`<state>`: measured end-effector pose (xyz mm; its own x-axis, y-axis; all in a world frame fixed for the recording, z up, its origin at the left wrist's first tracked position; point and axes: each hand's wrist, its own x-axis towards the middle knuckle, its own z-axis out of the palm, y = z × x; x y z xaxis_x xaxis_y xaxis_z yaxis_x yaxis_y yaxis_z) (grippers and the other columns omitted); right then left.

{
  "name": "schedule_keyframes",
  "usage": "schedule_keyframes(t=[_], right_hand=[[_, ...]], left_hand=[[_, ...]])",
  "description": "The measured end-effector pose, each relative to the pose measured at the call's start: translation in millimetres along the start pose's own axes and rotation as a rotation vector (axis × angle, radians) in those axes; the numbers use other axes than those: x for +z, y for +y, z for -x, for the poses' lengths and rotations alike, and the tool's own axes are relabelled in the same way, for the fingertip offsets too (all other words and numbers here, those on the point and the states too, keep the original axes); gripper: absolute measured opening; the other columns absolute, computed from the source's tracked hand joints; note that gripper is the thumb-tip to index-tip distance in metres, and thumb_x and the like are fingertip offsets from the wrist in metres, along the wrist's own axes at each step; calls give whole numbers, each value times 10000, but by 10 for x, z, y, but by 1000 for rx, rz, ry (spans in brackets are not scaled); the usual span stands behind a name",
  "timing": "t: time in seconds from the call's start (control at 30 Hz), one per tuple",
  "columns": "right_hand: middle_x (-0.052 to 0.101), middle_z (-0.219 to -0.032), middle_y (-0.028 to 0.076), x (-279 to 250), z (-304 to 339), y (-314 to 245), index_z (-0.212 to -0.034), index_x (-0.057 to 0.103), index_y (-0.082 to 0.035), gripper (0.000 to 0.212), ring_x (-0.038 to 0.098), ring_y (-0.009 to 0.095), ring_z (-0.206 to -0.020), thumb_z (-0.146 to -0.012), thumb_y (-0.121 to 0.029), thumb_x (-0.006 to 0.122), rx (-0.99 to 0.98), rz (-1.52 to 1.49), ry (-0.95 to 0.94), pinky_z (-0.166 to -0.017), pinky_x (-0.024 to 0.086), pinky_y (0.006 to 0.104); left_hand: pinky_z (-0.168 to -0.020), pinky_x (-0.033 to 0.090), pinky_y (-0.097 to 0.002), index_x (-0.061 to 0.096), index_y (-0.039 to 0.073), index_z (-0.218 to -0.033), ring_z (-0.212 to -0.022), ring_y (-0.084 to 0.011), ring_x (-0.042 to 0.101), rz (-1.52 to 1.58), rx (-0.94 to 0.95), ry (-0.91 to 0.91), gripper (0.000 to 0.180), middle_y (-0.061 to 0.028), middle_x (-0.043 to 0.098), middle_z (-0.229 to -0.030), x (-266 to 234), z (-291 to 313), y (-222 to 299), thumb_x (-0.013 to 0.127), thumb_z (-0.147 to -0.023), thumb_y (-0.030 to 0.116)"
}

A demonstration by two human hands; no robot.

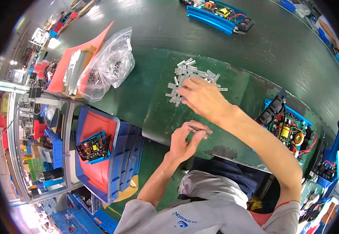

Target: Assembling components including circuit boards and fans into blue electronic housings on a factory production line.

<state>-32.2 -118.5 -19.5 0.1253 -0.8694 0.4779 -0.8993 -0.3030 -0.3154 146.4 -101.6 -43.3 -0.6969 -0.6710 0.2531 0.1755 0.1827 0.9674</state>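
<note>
Thin metal strip (199,130) pinched in left hand (185,141), pointing right; right hand (202,97) fingers closed over strip pile (189,80).

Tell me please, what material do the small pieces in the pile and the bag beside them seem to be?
The small pieces look like metal or pale plastic: flat, silver-grey, with a dull shine. The bag seems thin clear plastic: it is see-through, crinkled and glossy.

Heap of small grey metal strips (189,78) on green worktop (154,89), under right hand (202,97). Clear plastic bag of parts (109,66) left of heap. Blue plastic crate (118,156) below bag. Left hand (185,140) nearer body.
</note>
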Motion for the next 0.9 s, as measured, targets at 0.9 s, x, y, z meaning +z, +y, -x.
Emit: schedule_keyframes(t=[0.9], right_hand=[[684,-937,120,-1184,2751,-957,-1027,731,-21,154,682,274,-834,-875,4,726,971,-106,490,-721,549,342]], left_hand=[[-812,601,-373,555,-50,-1120,-898,-259,694,260,-26,-419,143,-232,667,-1062,1001,-265,382,567,-994,16]])
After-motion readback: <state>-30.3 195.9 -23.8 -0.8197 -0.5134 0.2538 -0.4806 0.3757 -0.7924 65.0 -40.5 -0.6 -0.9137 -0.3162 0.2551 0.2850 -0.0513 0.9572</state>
